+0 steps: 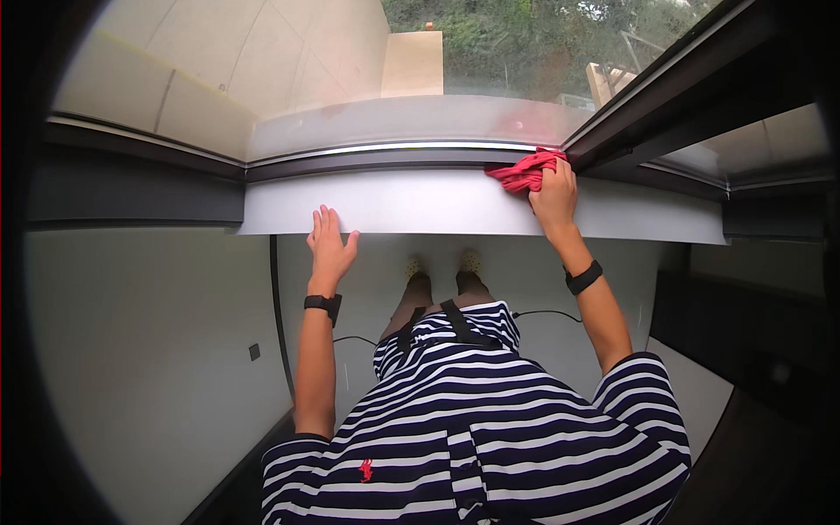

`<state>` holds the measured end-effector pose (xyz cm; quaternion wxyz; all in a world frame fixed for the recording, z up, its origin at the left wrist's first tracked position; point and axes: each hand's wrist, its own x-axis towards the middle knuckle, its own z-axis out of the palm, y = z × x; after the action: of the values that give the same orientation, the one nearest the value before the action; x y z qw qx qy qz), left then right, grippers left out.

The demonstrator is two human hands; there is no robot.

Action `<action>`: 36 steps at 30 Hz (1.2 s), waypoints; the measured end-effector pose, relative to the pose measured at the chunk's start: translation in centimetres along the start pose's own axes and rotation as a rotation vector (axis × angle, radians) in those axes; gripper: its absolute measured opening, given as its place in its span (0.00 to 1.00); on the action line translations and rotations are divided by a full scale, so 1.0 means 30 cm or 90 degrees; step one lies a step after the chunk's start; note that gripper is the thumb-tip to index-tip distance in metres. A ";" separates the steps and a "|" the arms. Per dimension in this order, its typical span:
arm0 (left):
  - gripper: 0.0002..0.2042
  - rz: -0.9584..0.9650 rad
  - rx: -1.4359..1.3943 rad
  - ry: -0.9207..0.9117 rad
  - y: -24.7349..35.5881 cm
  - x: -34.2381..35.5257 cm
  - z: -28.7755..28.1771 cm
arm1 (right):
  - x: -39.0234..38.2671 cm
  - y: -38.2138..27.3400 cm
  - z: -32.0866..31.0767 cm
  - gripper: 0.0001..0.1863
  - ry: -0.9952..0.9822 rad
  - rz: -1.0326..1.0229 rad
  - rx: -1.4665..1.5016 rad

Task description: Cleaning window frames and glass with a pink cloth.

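My right hand [556,194] is closed on a crumpled red cloth [525,171], which it presses against the dark window frame where the bottom rail meets the upright. Part of the cloth rests over the white windowsill [411,201]. Near the left end of that sill, my left hand [330,241] lies with its fingers spread on the front edge and holds nothing. Beyond the frame stands the window glass [350,114], with a faint red reflection of the cloth in it.
A dark window post [674,96] slants up at the right, beside another pane. Pale walls flank the sill, with an outlet [255,352] on the left one. Thin black cables [551,313] hang by my waist. Outside are a light wall and greenery.
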<state>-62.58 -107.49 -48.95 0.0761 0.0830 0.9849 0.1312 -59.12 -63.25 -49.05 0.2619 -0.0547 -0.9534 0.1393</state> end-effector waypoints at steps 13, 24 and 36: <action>0.32 0.291 -0.159 -0.030 -0.252 0.067 -0.149 | 0.158 -0.893 0.372 0.09 0.074 -0.047 0.165; 0.46 0.065 0.098 -0.002 -0.676 0.156 -0.224 | 0.092 -0.495 0.231 0.12 0.075 -0.040 0.017; 0.47 0.058 0.127 -0.025 -0.669 0.176 -0.217 | 0.252 -1.243 0.564 0.11 -0.072 -0.168 0.157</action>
<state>-71.72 -127.21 -48.85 0.0807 0.1373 0.9866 0.0342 -75.48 -101.53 -48.34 0.2283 0.1117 -0.9412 0.2225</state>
